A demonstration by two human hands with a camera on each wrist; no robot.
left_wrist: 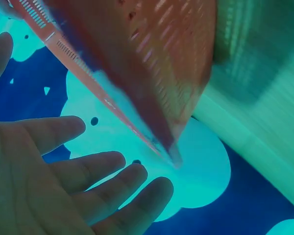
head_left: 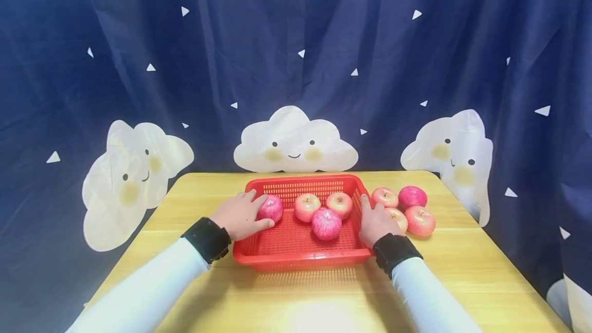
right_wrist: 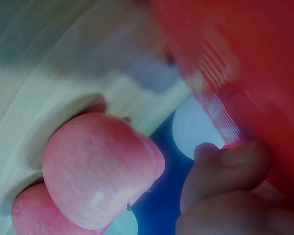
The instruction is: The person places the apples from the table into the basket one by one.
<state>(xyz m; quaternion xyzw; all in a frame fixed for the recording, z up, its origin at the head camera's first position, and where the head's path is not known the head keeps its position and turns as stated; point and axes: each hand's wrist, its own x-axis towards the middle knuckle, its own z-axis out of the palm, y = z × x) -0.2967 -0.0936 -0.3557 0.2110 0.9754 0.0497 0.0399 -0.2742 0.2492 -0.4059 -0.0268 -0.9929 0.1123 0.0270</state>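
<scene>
A red plastic basket stands on the table with several apples inside. My left hand is over its left side, thumb beside a dark pink apple. In the left wrist view the fingers are spread, with a gap between them and the basket wall. My right hand is at the right wall, its curled fingers holding the basket rim. Three other basket apples lie together: two paler ones and a striped pink one.
Several loose apples lie on the table just right of the basket, close to my right hand; one is partly hidden behind it. The wooden table meets a dark blue curtain printed with white clouds.
</scene>
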